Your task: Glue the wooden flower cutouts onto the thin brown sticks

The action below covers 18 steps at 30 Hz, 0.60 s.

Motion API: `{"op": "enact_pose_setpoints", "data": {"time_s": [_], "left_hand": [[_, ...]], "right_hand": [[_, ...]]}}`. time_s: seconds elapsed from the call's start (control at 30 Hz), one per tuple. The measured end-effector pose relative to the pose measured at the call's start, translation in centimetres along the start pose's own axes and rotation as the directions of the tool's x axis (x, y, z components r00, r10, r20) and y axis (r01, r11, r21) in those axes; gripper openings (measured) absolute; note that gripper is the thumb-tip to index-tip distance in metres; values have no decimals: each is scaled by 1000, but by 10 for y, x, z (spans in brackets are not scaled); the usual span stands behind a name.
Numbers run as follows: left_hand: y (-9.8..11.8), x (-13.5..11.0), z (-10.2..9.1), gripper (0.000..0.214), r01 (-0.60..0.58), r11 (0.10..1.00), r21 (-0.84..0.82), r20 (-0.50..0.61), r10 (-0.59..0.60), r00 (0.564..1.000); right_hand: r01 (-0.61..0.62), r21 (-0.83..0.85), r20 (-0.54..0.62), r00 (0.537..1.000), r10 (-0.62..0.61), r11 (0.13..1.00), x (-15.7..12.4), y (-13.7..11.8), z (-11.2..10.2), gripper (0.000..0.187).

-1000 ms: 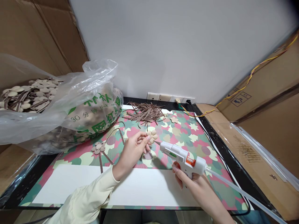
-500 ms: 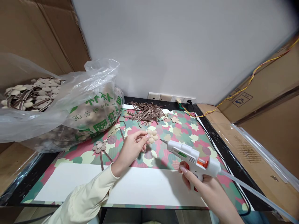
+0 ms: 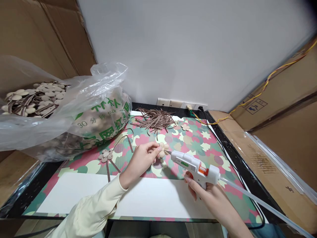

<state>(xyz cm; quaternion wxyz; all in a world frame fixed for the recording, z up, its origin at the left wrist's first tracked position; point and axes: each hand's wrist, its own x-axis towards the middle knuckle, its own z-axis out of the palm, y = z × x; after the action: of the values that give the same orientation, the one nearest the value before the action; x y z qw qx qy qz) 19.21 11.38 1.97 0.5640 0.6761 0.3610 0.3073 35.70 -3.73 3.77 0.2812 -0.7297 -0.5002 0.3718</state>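
My L hand [image 3: 142,158] has a pale five-petal flower [image 3: 163,148] pinched btwn thumb & fingers, held up over the patterned sheet [image 3: 198,142], approx mid-desk. My R hand [image 3: 206,195] is wrapped round the grip of a white glue gun [image 3: 185,159], index finger nr the orange trigger. Nozzle points L, tip right at the flower's petals; can't tell if it's touching. A long clear glue stick [image 3: 250,193] runs out the gun's back, down to the R.

L of my L hand, a flower w/ brown ribbons [image 3: 105,155] lies on the sheet. Behind both hands: a pile of cut ribbon pcs [image 3: 155,119], w/ a loose flower [image 3: 185,127] to its R. Far L, a big see-through plastic bag [image 3: 104,122] w/ green print, full of flowers & ribbons. White paper [image 3: 158,198] lies along the nr edge of the desk [image 3: 29,193], under my forearms.
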Motion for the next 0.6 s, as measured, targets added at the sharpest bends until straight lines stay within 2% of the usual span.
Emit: {"op": "enact_pose_setpoints", "data": {"time_s": [0.6], "left_hand": [[0,1,0,24,24,999,-27,8,-24,1000]], "right_hand": [[6,13,-11,1000,-6,1000,-1,15,2,43]]}}
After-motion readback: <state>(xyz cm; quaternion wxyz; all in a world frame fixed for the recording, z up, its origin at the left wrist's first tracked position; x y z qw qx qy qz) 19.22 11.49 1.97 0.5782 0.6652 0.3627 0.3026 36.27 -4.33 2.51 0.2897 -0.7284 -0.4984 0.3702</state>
